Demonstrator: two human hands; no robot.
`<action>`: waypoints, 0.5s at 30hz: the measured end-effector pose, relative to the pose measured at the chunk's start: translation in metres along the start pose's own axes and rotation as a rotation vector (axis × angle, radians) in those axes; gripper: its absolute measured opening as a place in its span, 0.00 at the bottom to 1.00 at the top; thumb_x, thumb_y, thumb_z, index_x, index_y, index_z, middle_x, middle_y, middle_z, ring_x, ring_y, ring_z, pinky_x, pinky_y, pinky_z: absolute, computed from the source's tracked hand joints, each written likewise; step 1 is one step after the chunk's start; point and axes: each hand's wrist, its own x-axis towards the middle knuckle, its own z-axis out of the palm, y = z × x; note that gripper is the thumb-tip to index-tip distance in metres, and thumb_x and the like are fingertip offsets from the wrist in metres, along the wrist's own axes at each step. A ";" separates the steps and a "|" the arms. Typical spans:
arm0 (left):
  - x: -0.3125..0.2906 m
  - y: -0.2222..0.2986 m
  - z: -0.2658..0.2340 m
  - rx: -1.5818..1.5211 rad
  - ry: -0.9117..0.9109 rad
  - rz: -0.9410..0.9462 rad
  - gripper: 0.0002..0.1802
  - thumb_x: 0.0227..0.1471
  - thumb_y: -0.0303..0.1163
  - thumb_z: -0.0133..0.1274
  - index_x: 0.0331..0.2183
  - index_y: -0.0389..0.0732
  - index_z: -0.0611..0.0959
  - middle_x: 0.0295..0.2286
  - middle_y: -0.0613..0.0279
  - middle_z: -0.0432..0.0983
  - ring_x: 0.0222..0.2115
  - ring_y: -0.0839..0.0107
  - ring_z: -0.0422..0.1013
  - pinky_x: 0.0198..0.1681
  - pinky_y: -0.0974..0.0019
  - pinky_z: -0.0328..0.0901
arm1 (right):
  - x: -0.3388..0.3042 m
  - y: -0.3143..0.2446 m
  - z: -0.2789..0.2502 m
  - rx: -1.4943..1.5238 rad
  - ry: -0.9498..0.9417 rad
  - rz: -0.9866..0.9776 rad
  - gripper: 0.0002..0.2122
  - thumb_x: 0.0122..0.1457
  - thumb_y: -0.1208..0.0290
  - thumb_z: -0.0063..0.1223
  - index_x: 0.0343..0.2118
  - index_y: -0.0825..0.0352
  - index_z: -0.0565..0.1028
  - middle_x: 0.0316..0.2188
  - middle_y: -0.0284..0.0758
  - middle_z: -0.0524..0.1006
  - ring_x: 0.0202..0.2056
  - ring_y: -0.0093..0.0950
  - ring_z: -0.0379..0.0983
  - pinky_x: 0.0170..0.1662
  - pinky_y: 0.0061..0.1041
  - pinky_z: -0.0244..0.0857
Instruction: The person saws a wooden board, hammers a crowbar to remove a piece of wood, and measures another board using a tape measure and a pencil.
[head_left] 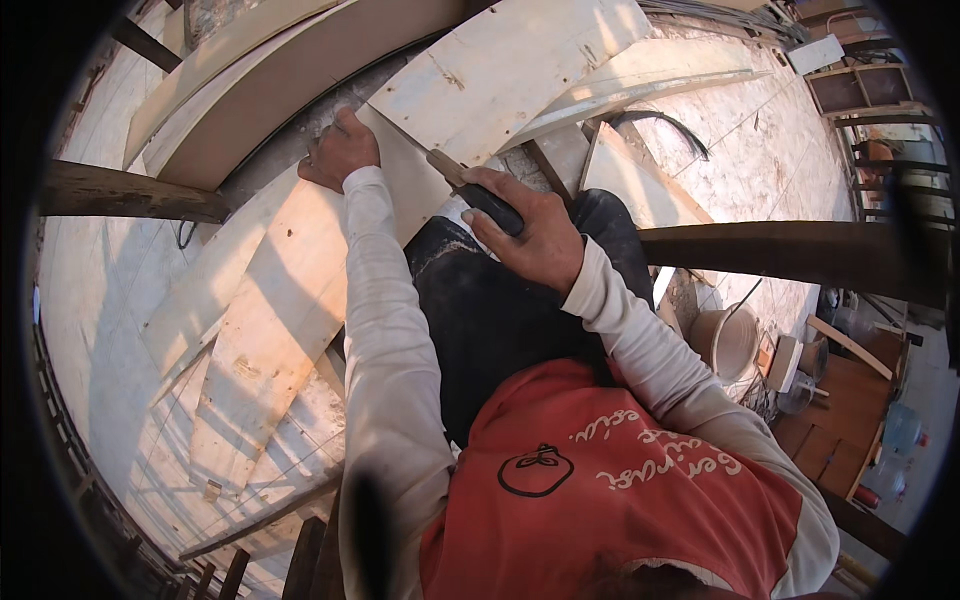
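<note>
My right hand (530, 222) is wrapped round the dark handle of a black-handled saw (494, 210). Its narrow, brownish blade points up and left, seen nearly edge-on along the side of a pale plywood board (510, 75). Much of the blade is hidden. To the left, my left hand (342, 153) is closed on the edge of a long plywood board (285, 290), its fingertips partly hidden. That long board slopes down to the lower left, beside my dark-trousered legs (500, 310).
Curved pale panels (250, 90) stand at the upper left. Dark wooden beams lie left (135, 192) and right (790, 255) of me. More plywood offcuts (635, 180) lie beyond my knees. A round bucket (727, 340) and a brown wooden surface (835, 420) are at the right.
</note>
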 end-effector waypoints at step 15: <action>0.005 -0.008 0.001 -0.015 0.124 0.012 0.37 0.63 0.52 0.26 0.33 0.41 0.89 0.37 0.53 0.84 0.46 0.61 0.74 0.57 0.53 0.51 | -0.021 -0.003 -0.013 0.058 -0.056 0.056 0.22 0.59 0.71 0.59 0.57 0.62 0.71 0.41 0.46 0.81 0.38 0.40 0.82 0.41 0.30 0.73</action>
